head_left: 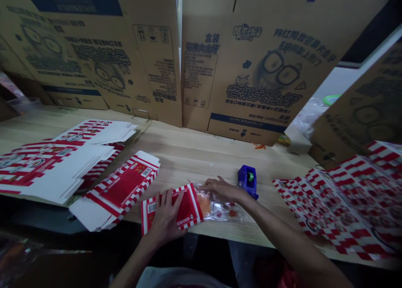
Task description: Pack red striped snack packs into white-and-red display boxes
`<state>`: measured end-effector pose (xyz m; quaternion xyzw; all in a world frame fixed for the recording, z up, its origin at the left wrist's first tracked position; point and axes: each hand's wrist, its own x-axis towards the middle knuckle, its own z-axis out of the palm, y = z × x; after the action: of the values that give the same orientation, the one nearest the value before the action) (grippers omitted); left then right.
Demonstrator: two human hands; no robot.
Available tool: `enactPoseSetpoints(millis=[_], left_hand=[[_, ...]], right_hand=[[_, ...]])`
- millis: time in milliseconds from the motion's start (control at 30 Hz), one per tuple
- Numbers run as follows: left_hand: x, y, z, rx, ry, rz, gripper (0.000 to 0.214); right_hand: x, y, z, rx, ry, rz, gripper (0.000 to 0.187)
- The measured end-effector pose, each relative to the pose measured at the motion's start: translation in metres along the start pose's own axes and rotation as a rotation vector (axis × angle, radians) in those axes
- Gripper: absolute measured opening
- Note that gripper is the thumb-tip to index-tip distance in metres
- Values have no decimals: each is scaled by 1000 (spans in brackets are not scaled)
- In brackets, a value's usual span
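Observation:
A red-and-white carton [188, 208] lies at the table's front edge. My left hand [166, 219] holds it down, fingers spread across the top face and the palm at the near side. At the carton's right end sits a clear plastic packet [220, 211] with something orange inside, its left part against the carton's end. The fingers of my right hand [220, 189] are bent onto the packet's upper left part; their tips are hard to make out. Just beyond that wrist stands a blue tape dispenser [246, 181] with a green roll.
To the left lie another red-and-white carton [125, 187] and a stack of flat cartons [59, 166]. More checkered cartons [345, 200] fill the right side. Tall printed cardboard boxes [245, 70] wall off the back. Small orange bits [259, 146] lie near them.

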<state>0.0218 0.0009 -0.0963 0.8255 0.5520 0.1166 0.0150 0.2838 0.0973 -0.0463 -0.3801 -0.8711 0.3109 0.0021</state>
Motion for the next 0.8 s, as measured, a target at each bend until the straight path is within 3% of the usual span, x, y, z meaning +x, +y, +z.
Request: enactPoseSetpoints(millis=[100, 200, 267, 367, 433, 467, 567, 633, 700, 800], left_hand=[[2, 0, 1, 3, -41, -8, 104], [5, 0, -3, -1, -151, -25, 110], [8, 0, -6, -7, -236, -40, 115], [11, 0, -10, -29, -310, -49, 120], [10, -1, -10, -40, -323, -46, 122], [10, -2, -9, -41, -321, -44, 122], [9, -2, -6, -34, -309, -48, 122], [10, 0, -4, -29, -308, -52, 122], [12, 3, -1, -30, -307, -39, 121], [11, 7, 4, -26, -286, -21, 115]], right_hand=[[10, -3, 18, -87, -15, 46, 47], [22, -2, 38, 65, 62, 57, 44], [26, 3, 51, 257, 244, 86, 39], [16, 15, 65, 473, 684, 241, 34], [0, 24, 70, 490, 907, 401, 45], [-9, 28, 72, 485, 955, 477, 53], [-30, 30, 76, 559, 934, 590, 72], [-33, 20, 80, 693, 892, 566, 77], [-28, 1, 87, 865, 830, 460, 76], [-10, -32, 101, 1153, 635, 231, 71]])
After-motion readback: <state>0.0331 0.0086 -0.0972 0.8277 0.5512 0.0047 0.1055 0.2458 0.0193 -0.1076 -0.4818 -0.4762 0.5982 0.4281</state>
